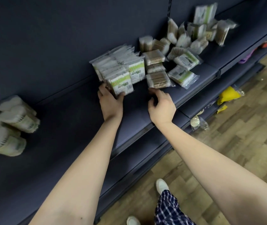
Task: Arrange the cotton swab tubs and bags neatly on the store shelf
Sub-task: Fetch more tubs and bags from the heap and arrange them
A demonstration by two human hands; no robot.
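Held the front bag (121, 83) of the upright row (118, 62) near mid-shelf, with its lower edge pinched in the left hand (111, 101) and that grip closed round it from 6 o'clock. Had the right hand (161, 106) at the bag's 3 o'clock, grip loosely curled and holding nothing, just short of a wooden-stick bag (158, 80) at its 12 o'clock; could not tell whether touching.

Judged the step as squaring up the row on the shelf (64, 111), with much left to do. Saw a loose heap (194, 36) tumbled at 1 o'clock of the row, some bags flat, some leaning. Judged the next move to call for seating the front bag flush, then taking the wooden-stick bag by its edges.

Made out only pale blurred bundles (7, 127) at 9 o'clock, cut by the frame edge, tubs perhaps. Could not read the labels. Found the goods on the lower shelves too small to name.
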